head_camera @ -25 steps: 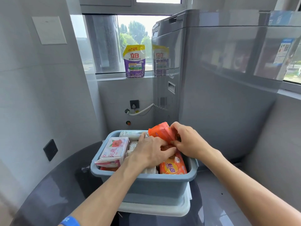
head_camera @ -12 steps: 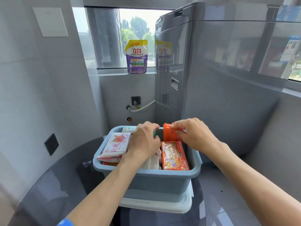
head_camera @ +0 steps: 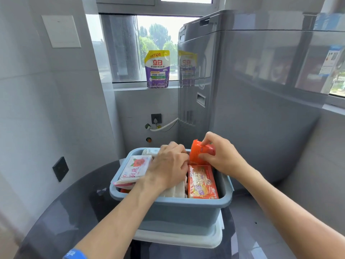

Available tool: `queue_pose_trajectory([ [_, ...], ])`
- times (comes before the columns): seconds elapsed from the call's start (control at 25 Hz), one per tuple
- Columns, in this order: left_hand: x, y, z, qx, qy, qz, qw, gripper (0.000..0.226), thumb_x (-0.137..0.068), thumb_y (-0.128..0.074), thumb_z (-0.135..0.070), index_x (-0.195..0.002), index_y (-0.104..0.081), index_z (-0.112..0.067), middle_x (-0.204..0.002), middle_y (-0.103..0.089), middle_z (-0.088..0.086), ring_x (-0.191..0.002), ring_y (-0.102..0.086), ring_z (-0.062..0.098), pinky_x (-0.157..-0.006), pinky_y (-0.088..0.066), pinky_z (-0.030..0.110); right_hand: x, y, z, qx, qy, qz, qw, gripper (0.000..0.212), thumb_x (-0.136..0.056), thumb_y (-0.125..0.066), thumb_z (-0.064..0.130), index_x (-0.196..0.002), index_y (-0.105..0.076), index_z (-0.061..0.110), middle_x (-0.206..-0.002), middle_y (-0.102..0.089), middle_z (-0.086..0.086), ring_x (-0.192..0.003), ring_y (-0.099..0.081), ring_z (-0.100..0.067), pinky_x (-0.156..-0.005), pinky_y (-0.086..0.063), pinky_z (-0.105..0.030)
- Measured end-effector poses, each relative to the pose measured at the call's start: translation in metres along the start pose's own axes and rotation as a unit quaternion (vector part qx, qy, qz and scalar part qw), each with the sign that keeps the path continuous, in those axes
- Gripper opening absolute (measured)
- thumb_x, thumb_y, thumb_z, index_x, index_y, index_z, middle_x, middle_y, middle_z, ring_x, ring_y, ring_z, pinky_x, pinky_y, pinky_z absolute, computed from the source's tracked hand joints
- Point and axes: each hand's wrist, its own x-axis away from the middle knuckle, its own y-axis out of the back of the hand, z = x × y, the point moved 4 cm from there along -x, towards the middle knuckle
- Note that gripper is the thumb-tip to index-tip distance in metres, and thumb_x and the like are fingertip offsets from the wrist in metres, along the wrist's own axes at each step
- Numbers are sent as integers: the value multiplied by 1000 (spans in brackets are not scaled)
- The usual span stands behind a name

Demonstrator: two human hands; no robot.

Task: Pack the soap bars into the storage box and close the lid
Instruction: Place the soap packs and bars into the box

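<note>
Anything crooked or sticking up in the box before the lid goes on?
Yes. The rose-print soap pack lies tilted across the blue box left rim, overhanging it. The right hand holds an orange soap pack upright, above rim height.

**Where everything sat**

Your storage box [head_camera: 168,208] stood on the surface [head_camera: 61,212], resting on its lid [head_camera: 179,238], which lay underneath it. Inside the box, one soap bar [head_camera: 135,168] lay at the left, another [head_camera: 202,182] lay flat at the right, and more packets sat between them under your left hand [head_camera: 168,169]. Your right hand [head_camera: 220,156] held a soap packet [head_camera: 199,153] upright over the far right corner of the box. Behind the box to the right stood the washing machine [head_camera: 252,109]. On the window sill [head_camera: 141,88] behind, left of the machine, stood a detergent pouch [head_camera: 157,69]. A wall socket [head_camera: 156,118] sat below the sill.
</note>
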Motion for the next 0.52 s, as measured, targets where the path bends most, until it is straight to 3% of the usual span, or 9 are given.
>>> queue_pose_trajectory([
  [0.08,-11,-1,-10,55,-21,90,994,28,-93,-46,-21,-94,-74,-16,-100,-69,1,-95,-59,22,-86,-47,39,4,11,-5,-84,-13,-71,994,34,-77,-79,17,-87,-50,32,-83,-61,13,-75,-57,-12,-68,-50,-37],
  [0.16,-33,-8,-16,58,54,214,974,32,-94,-44,-34,-97,-71,-17,-97,-69,3,-94,-64,25,-80,-51,37,5,16,0,-96,11,-86,992,34,-77,-80,14,-90,-52,29,-94,-65,9,-81,-60,-15,-72,-55,-42],
  [0.24,-43,-21,-26,64,124,320,937,47,-95,-37,-51,-117,-64,-20,-109,-67,4,-100,-63,25,-85,-49,38,11,20,-1,-86,23,-93,992,33,-77,-80,13,-92,-54,27,-99,-65,9,-85,-61,-18,-73,-56,-47],
  [0.32,-43,-32,-29,67,156,370,913,55,-91,-33,-62,-120,-59,-23,-117,-64,5,-102,-60,26,-88,-45,40,19,35,-5,-130,15,-148,980,34,-76,-80,15,-90,-54,31,-98,-64,15,-85,-61,-15,-72,-57,-48],
  [0.44,-49,-42,-25,86,192,393,895,50,-84,-39,-68,-100,-60,-25,-97,-65,0,-80,-62,19,-74,-44,37,26,64,-20,-309,-19,-291,905,36,-77,-77,18,-90,-51,39,-96,-63,14,-80,-61,-11,-76,-59,-51],
  [0.52,-50,-48,-25,125,228,428,865,48,-80,-47,-69,-93,-62,-26,-86,-67,-3,-74,-67,18,-66,-48,33,31,51,-27,-415,-79,-312,851,39,-83,-73,9,-101,-50,34,-107,-61,0,-90,-63,-20,-85,-57,-58],
])
